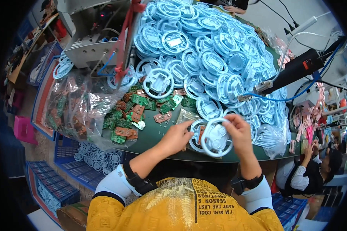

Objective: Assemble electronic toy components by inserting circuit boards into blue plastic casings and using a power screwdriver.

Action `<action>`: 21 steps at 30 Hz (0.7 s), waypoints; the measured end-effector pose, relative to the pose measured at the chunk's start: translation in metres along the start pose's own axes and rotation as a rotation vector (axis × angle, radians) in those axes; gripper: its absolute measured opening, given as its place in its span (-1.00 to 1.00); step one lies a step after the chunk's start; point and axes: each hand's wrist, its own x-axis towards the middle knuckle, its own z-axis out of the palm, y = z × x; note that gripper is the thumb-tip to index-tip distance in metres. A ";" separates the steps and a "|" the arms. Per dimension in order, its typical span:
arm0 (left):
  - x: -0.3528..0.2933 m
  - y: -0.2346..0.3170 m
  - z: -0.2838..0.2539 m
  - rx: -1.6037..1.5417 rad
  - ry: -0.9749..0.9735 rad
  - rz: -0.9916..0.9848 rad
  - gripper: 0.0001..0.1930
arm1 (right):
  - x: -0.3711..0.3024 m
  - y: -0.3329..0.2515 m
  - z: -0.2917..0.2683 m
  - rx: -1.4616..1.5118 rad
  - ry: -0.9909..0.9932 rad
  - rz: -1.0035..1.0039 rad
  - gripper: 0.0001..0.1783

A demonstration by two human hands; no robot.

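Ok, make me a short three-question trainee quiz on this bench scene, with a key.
1. True or false: the bag of boards lies left of the wheel pile.
2. What grips the front wheel: (a) left hand, (b) right hand, (c) a clamp?
3. Fill in: the loose boards are green and ____.

Key: 1 true; 2 b, the right hand; 3 brown.
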 end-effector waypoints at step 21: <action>-0.005 0.003 0.003 -0.256 -0.183 -0.125 -0.60 | -0.006 0.051 0.033 -0.354 0.138 -0.285 -0.87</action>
